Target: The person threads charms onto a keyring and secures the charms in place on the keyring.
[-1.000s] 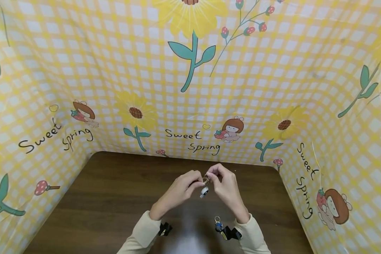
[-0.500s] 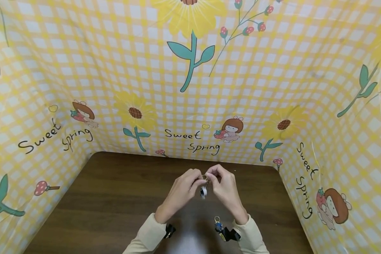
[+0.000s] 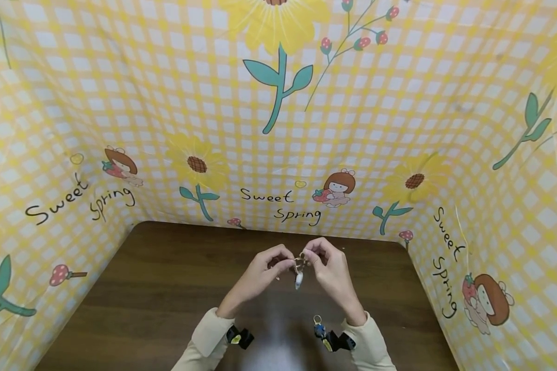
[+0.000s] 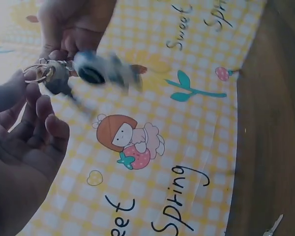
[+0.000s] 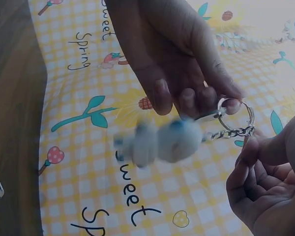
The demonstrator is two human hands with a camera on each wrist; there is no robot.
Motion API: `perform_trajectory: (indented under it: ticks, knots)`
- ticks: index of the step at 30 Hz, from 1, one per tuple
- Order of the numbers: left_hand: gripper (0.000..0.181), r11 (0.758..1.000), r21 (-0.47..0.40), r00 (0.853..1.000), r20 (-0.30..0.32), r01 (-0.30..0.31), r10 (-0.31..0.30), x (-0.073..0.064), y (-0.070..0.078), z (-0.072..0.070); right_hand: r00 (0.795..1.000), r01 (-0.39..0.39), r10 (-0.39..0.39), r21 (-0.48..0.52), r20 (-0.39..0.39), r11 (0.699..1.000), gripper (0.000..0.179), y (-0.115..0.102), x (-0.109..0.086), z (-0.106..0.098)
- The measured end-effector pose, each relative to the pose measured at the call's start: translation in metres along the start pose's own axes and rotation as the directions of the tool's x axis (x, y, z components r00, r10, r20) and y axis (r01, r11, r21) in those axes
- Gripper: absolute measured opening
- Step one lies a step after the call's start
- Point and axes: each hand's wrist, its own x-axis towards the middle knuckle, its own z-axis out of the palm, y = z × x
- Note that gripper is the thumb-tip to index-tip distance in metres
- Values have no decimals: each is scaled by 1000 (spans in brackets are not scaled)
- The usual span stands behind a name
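Observation:
A keychain with a metal split ring [image 5: 236,114], a short chain [image 5: 231,133] and a small white figure [image 3: 299,279] hangs between my two hands above the table. My left hand [image 3: 266,268] pinches the ring between thumb and fingers; in the right wrist view it reaches down from the top. On the other side my right hand [image 3: 327,268] pinches the keychain where chain and ring meet. A key [image 4: 59,81] hangs at the ring, blurred in the left wrist view. The figure is blurred too, in both wrist views.
A blue figure with a gold ring [image 3: 318,327] shows beside the black camera [image 3: 339,342] at my right wrist. A loose key [image 4: 274,226] lies on the brown table [image 3: 190,268]. Yellow checked cloth [image 3: 278,154] walls the table's back and sides.
My left hand has drawn slightly left, and its fingers have shifted on the ring. The white figure has turned as it hangs. My right hand has stayed nearly in place.

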Motion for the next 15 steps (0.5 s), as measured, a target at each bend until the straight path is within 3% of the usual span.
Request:
perform_trajectory:
  ticks: [3,6,10,15]
  knots:
    - [9,1000,9,1000,21,-6,6,2,2,-2,1000,1,0,-17,14,1000,11,-1,0,0]
    - [10,988,130,996,35,-85,81,3,4,-2,1000,13,-11,-67,29,998,12,-1,0,1]
    - [12,924,331,981,27,-191,193,5,4,0,999,35,-30,-123,40,992,12,1,-1,1]
    - [15,874,441,974,-2,-204,228,5,5,3,998,46,-40,-127,48,991,10,2,-1,2]
